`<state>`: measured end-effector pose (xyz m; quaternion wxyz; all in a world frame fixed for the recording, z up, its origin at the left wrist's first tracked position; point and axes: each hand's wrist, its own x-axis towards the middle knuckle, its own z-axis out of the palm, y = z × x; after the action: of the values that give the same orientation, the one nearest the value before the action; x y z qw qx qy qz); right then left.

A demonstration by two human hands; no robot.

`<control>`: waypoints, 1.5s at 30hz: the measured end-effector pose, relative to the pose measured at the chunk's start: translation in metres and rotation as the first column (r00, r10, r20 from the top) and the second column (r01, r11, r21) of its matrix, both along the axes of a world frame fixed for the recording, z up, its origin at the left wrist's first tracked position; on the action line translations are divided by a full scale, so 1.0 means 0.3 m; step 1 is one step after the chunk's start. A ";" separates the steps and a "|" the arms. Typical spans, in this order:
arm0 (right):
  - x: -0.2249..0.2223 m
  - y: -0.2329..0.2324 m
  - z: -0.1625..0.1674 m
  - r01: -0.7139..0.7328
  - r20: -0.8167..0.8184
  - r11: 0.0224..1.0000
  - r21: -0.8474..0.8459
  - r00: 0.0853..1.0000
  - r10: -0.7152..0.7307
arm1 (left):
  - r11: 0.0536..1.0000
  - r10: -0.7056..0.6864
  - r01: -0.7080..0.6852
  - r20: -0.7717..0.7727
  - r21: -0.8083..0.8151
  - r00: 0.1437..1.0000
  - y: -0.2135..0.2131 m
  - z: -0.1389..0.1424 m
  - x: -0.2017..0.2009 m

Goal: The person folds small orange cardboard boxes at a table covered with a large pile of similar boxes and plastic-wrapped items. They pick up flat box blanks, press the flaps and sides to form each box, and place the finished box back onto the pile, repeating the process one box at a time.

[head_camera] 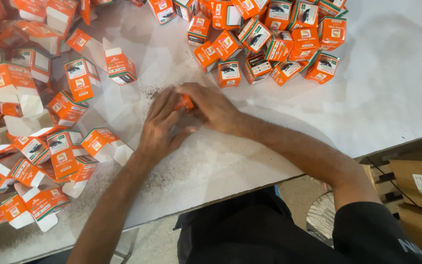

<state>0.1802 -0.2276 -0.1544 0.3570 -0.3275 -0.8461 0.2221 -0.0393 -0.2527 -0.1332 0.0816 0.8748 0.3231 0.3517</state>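
**Two hands closing one small orange carton**

Both clasped at mid-table around a single small orange box point(185, 102), pressed down against the white tabletop point(377, 98). Left hand point(159, 124) laid flat over the near side, fingers stretched forward and together, covering most of the carton. Right hand point(211, 107) cupped over the far side, fingers curled down onto it. Only one orange corner showing between them, so hard to say whether the flaps are tucked or open; probably mid-fold, judging from the pinching posture.

Step in hand, by the look of it: forming or shutting this one carton. Next move likely calls for a firm press on the end flap, then a lift clear of the table without crushing the thin card.

Further left, a loose heap of open cartons point(35, 122), white flaps hanging out, some lying flat. Farther off, at the top edge, a tight cluster of closed boxes point(279, 41), standing side by side and touching. Down at the right, beyond the table edge, brown cardboard boxes point(418, 178).
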 end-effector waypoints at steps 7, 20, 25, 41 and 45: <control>-0.021 0.024 0.013 0.127 0.495 0.882 0.454 0.787 -0.368 | 0.961 0.052 0.030 0.287 -0.275 0.956 0.131 -0.035 0.053; 0.488 0.083 0.056 0.257 0.469 0.717 0.648 0.607 -0.642 | 0.752 0.038 0.521 0.817 -0.403 0.576 0.631 -0.022 0.795; 0.715 0.077 0.055 0.346 0.440 0.674 0.653 0.551 -0.709 | 0.883 -0.080 0.327 0.578 -0.337 0.812 0.633 0.013 1.018; 0.551 0.054 0.070 0.256 0.288 0.928 0.272 0.898 -0.332 | 0.962 0.208 -0.152 0.250 -0.228 0.945 0.797 -0.018 0.990; 0.553 0.060 0.071 0.448 0.234 0.888 0.104 0.857 -0.460 | 0.926 0.109 -0.043 0.158 -0.374 0.981 0.782 -0.015 1.176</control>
<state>0.3462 -0.2097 -0.1331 0.2961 -0.5349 -0.7883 0.0687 0.3136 -0.0182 -0.1377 0.2591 0.7961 0.4086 0.3636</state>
